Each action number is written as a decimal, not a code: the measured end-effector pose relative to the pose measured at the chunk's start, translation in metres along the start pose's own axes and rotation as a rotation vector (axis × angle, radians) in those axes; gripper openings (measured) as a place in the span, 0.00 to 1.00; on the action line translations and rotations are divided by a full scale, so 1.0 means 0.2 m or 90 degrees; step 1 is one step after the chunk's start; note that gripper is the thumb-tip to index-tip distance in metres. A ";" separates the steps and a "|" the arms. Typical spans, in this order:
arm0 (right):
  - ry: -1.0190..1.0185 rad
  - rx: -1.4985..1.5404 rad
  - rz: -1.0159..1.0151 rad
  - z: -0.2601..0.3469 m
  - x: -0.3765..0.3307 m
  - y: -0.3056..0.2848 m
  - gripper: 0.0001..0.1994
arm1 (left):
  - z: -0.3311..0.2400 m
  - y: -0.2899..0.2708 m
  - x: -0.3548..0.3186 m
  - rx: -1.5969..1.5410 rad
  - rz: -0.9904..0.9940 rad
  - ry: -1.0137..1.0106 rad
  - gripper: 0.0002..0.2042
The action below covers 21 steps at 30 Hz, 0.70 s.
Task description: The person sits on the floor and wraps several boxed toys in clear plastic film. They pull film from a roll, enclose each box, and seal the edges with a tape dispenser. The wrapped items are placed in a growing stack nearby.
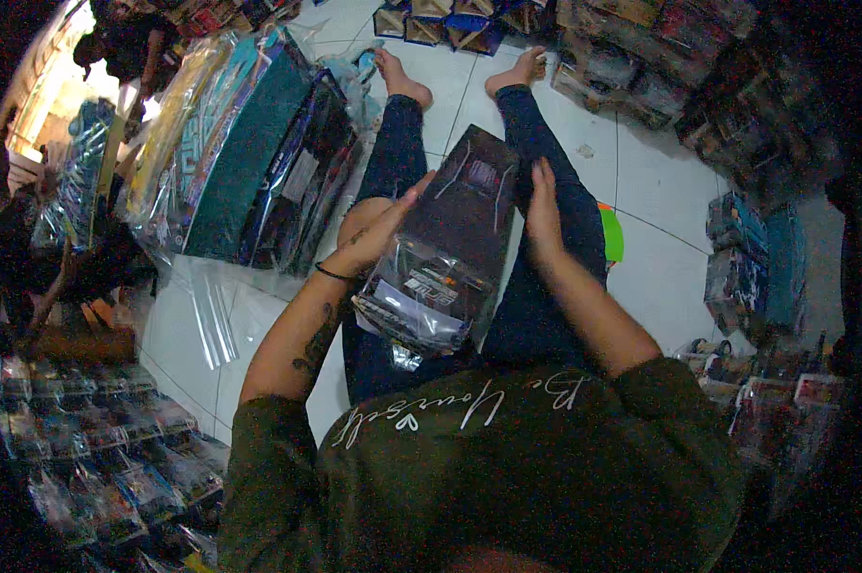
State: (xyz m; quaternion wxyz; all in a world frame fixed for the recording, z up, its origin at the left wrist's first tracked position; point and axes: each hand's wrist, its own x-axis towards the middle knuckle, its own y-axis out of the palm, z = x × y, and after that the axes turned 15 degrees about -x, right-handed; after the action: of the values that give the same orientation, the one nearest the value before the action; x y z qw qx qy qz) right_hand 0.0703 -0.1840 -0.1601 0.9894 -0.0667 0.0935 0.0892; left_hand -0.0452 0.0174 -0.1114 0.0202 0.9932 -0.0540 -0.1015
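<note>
A dark folded garment (464, 205) with two pale cords and a small patch, like a folded hoodie, lies over my thighs. Clear glossy plastic (421, 296) with white print covers its near end. My left hand (383, 234) rests along the garment's left edge, fingers stretched out flat and touching it. On the other side, my right hand (543, 215) is upright with straight fingers, close beside the right edge. A narrow gap seems to show between that hand and the garment. The undersides of both hands are hidden.
Large plastic-wrapped packs (249, 143) stand at the left on the white tiled floor (660, 229). Rows of bagged goods (96, 449) fill the lower left. Stacked packages (641, 67) line the far right. A green and orange piece (610, 234) lies by my right leg.
</note>
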 end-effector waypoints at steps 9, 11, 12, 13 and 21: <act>0.110 0.240 0.375 0.06 -0.18 -0.18 0.41 | 0.30 0.44 0.04 -0.008 -0.315 0.153 0.30; 0.030 0.003 0.332 0.01 -0.18 -0.23 0.43 | 0.38 0.46 0.01 -0.067 -0.321 0.165 0.30; -0.049 -0.134 0.361 -0.01 -0.22 -0.25 0.44 | 0.40 0.45 -0.03 -0.110 -0.324 0.167 0.31; -0.162 -0.136 0.309 0.00 -0.27 -0.27 0.45 | 0.40 0.43 -0.08 -0.148 -0.327 0.170 0.31; -0.808 -0.583 0.238 0.41 -0.53 -0.37 0.17 | 0.14 0.34 -0.43 0.384 -0.179 0.486 0.31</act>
State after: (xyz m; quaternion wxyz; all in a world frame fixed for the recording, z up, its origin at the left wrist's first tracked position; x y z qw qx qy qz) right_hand -0.0034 -0.2612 -0.0509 0.6974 -0.3854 -0.5226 0.3034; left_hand -0.1414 -0.0416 -0.1186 -0.2630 0.9187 0.0643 0.2876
